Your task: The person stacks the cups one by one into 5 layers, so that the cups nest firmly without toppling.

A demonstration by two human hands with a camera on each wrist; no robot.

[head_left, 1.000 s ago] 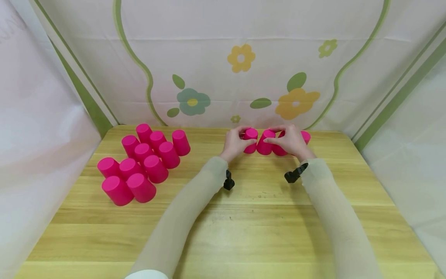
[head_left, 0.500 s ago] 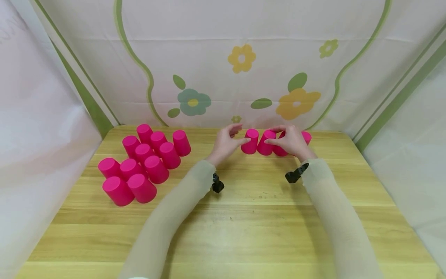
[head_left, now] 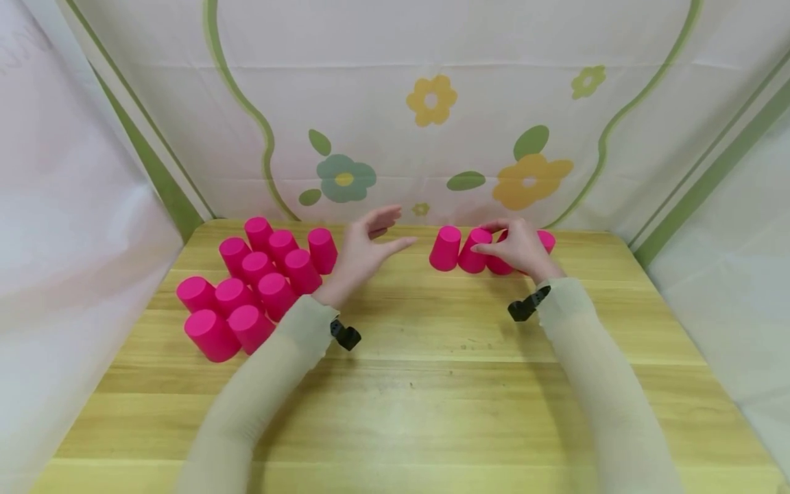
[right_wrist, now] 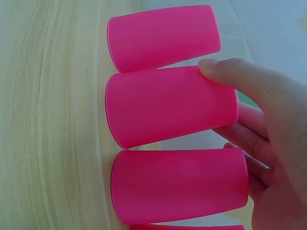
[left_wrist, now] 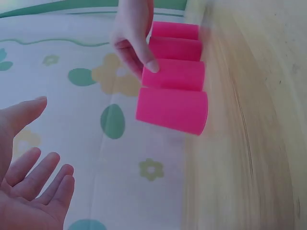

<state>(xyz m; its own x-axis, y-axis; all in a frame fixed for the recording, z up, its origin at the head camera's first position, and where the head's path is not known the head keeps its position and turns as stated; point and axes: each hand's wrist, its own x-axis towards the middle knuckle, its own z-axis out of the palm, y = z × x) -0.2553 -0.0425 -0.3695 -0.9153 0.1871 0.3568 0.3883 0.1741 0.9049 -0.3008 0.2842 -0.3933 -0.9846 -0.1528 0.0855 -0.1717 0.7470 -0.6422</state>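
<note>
An upturned pink cup (head_left: 472,261), pinched by the right hand (head_left: 520,248), stands at one o'clock on the plank-patterned wooden table (head_left: 420,412), the empty left hand (head_left: 360,255), thumb spread, toward eleven, flower-printed cloth (head_left: 370,41) rising at twelve.

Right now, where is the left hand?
In the head view, the left hand is left of centre, between the pink cup cluster and the row of cups at the right hand.
</note>
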